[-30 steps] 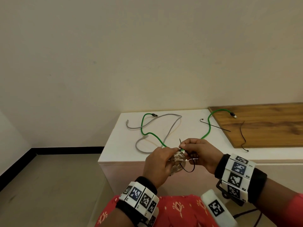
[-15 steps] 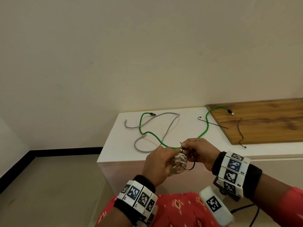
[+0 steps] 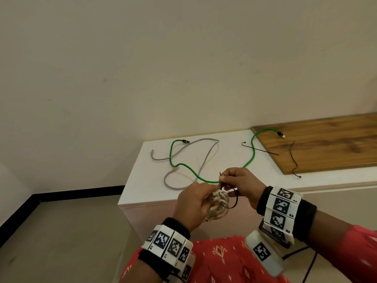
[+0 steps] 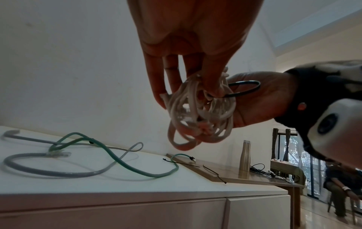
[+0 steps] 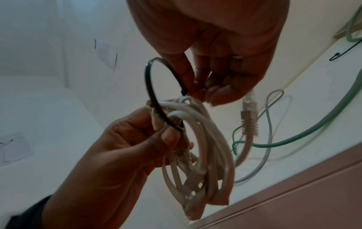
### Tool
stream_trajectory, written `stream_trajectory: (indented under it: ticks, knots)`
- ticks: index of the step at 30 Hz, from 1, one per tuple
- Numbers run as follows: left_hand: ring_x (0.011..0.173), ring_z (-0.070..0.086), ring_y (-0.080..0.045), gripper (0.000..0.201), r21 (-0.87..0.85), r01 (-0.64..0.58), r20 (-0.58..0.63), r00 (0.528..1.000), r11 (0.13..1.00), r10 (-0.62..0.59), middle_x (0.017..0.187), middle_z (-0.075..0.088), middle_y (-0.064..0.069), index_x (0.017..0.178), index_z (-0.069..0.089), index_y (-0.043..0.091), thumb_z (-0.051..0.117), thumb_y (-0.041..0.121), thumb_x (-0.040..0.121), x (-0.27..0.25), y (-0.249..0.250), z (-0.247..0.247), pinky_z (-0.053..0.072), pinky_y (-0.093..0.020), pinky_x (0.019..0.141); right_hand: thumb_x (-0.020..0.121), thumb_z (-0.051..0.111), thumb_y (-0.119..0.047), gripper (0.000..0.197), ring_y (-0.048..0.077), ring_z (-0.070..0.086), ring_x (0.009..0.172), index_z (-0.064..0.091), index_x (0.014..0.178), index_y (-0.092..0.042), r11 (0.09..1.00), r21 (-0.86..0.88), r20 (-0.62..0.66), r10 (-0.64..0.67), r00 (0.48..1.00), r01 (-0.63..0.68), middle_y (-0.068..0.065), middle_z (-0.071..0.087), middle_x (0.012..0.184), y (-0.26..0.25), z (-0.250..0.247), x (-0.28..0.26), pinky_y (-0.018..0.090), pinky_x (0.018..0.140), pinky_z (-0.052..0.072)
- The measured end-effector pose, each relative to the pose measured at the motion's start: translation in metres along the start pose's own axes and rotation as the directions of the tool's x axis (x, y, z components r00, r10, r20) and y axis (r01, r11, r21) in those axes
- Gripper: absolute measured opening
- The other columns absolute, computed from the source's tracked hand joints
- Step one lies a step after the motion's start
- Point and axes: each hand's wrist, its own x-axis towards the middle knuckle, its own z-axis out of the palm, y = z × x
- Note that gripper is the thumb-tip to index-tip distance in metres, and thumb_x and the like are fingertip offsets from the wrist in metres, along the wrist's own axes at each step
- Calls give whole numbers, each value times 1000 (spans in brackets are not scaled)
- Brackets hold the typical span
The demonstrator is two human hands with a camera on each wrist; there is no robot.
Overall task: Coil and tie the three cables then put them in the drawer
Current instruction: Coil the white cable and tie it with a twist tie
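Observation:
A coiled white cable (image 3: 218, 203) (image 4: 197, 111) (image 5: 197, 156) is held in front of the white cabinet (image 3: 142, 180) by my left hand (image 3: 195, 203) (image 5: 121, 148), whose fingers curl round the coil. A black zip tie (image 3: 230, 204) (image 4: 245, 88) (image 5: 154, 93) loops through the coil. My right hand (image 3: 238, 180) (image 5: 211, 86) pinches the tie's head and tail above the coil. A green cable (image 3: 193, 172) (image 4: 121, 161) and a grey cable (image 3: 206, 158) (image 4: 51, 172) lie loose on the cabinet top.
Two more black zip ties (image 3: 259, 150) (image 3: 293, 160) lie near the wooden board (image 3: 326, 144) at the right. The cabinet's drawer fronts (image 4: 137, 213) are closed below the top. A metal bottle (image 4: 245, 155) stands further right.
The tie's loop has stayed about the coil while both hands shifted slightly; the right hand's pinch sits a little lower against the coil.

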Motion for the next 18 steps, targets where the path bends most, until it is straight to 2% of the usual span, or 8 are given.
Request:
stream_trajectory:
  ticks: [1,4,7,9,11,14,18]
  knots:
    - [85,58,-25,38,2,4,4,1000,1000,-4,91,70,-5,105,64,23,53,12,71,-1,0,0,38,-28,70,89,53,-6,19,9,54,53,55,70,-10,1000,7,6,3,1000,-3,6,59,66,1,0,1,17,47,49]
    - [87,58,-25,36,29,-1,12,1000,1000,1,94,70,-6,107,66,16,54,14,73,-2,-1,-1,37,-28,71,89,54,-7,19,5,55,42,55,70,-9,999,21,21,38,999,-38,6,58,64,1,0,1,18,46,51]
    - [84,52,-14,35,23,-23,6,1000,999,23,90,70,-8,105,67,14,54,14,72,-3,0,-2,32,-20,64,89,55,-9,20,5,53,39,56,68,-9,998,-5,38,68,997,-67,3,55,58,1,-1,-1,20,46,49]
    - [86,54,-17,36,41,-27,33,999,999,26,92,70,-8,105,67,14,52,16,73,-3,2,-3,29,-16,65,88,55,-8,20,2,52,37,56,68,-9,997,-19,42,71,997,-71,0,55,53,1,-1,-1,19,45,48]
    - [90,57,-25,36,53,-24,55,998,998,21,96,70,-8,107,66,13,50,17,74,-4,2,-3,32,-21,67,88,56,-7,20,0,52,38,56,68,-10,997,-47,37,57,998,-55,-1,56,54,1,-1,0,15,44,47]
    - [94,58,-26,38,69,-28,79,997,997,22,100,69,-7,110,65,14,48,21,76,-3,3,-4,35,-27,74,87,57,-5,19,2,53,40,57,68,-8,997,-66,42,40,998,-38,2,59,58,1,-3,1,13,42,45]
    - [92,58,-24,50,72,-44,108,993,996,37,98,70,-6,109,65,15,37,38,75,-3,3,-5,36,-27,73,87,56,-3,20,3,50,32,57,67,-3,996,16,67,82,994,-83,-3,57,41,4,-3,2,15,38,44]
